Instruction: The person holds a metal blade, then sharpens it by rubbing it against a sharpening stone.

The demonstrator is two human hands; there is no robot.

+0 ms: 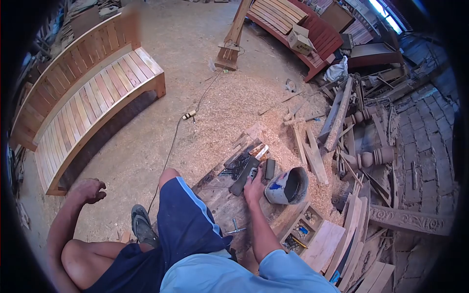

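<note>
My right hand reaches down to a wooden work board, its fingers closed round a small grey metal piece. That piece rests on a long dark block that looks like a sharpening stone. A shorter dark block lies just right of the fingers, beside a stained bucket of dark liquid. Black, stained clutter covers the board's far end. Over my bent knee, my left hand hangs in the air, half curled, with a gap between thumb and fingers and nothing seen in it.
A curved slatted bench stands at left. Wood shavings cover the floor ahead, crossed by a cord with a socket. A metal T-handled tool lies near my thigh. Right are a compartment box and piled timber.
</note>
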